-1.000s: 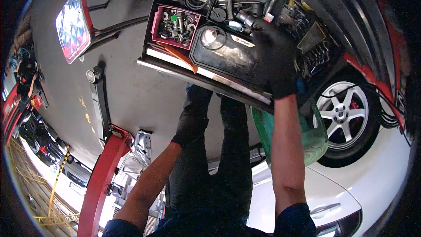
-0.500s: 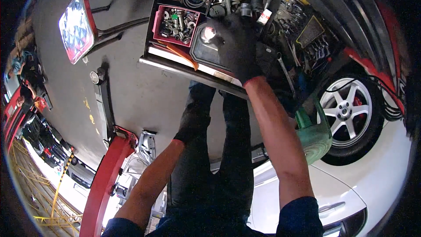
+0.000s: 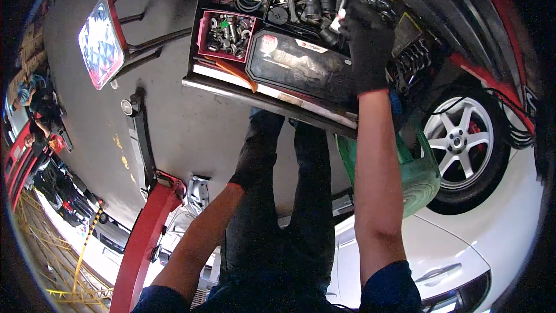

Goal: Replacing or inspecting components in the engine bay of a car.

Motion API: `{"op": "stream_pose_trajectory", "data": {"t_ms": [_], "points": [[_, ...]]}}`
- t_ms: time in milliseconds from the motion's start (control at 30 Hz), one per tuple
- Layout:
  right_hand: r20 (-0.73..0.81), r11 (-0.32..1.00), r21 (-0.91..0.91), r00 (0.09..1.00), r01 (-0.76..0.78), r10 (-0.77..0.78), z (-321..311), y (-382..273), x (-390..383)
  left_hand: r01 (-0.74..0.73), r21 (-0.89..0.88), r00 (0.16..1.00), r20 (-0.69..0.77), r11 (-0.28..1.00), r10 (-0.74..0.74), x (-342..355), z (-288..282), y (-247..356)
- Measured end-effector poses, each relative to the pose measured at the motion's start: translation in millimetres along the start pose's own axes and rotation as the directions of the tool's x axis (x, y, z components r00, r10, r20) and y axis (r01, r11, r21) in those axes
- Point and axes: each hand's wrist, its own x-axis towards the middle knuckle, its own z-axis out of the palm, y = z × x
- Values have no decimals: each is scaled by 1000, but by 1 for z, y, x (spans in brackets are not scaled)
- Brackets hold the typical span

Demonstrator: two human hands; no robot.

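Note:
My right hand [image 3: 368,49], in a black glove, reaches over the right part of a tool drawer [image 3: 278,104]. Its fingers blend into the dark tools below, so their grip does not show. Just left of it lies a flat black case [image 3: 301,66] with a clear lid. Several sockets [image 3: 313,8] and a small white-and-red item [image 3: 337,21] sit by the fingers, with wrenches [image 3: 412,61] to the right. At my thigh hangs my gloved left hand [image 3: 256,161], its fingers lost against the dark trousers.
A pink bin [image 3: 227,36] of nuts and bolts stands at the drawer's left, beside orange-handled pliers [image 3: 240,75]. A green stool [image 3: 414,182] is below the drawer, near a white car's wheel [image 3: 457,139]. A metal-topped stool [image 3: 101,40] and red lift arm [image 3: 142,226] are leftward.
My right hand has moved right, from above the black case to the tools beside it. More of the case now shows. My left hand stays at my thigh.

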Motion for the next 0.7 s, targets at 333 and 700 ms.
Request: {"op": "stream_pose_trajectory", "data": {"t_ms": [333,700], "points": [[77,669,-678,934,306,-349,7,31,-169,-404,549,819,-139,732,557,11,6,-37],[62,807,-589,998,29,9,-21,47,-202,-528,637,748,35,562,663,28,18,-52]]}}
